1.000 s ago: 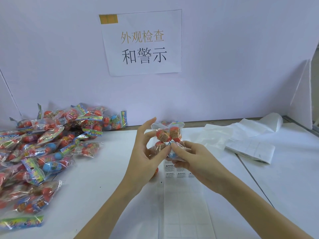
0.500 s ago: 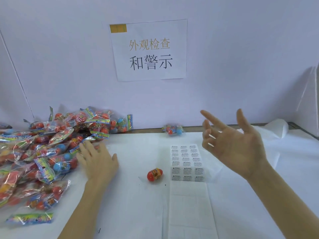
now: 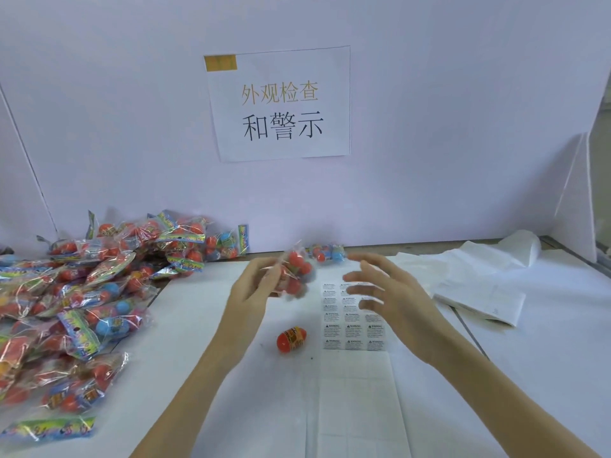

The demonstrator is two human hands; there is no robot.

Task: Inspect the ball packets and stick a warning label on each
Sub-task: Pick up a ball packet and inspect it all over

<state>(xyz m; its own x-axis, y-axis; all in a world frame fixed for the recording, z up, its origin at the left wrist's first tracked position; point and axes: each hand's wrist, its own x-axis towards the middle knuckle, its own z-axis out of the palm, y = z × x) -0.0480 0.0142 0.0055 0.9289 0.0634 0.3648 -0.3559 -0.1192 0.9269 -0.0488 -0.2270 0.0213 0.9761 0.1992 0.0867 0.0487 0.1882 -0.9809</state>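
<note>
one packet (image 3: 294, 274) in left hand (image 3: 251, 292), one loose ball (image 3: 291, 339).

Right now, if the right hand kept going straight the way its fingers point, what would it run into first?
Probably the ball packet that the left hand holds up. The right hand is open, and its fingers point left toward that packet across a small gap. Depth is unclear, so it might pass just in front.

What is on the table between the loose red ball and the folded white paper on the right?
The sheet of warning labels, seen from the head camera; the open right hand hovers above it.
</note>
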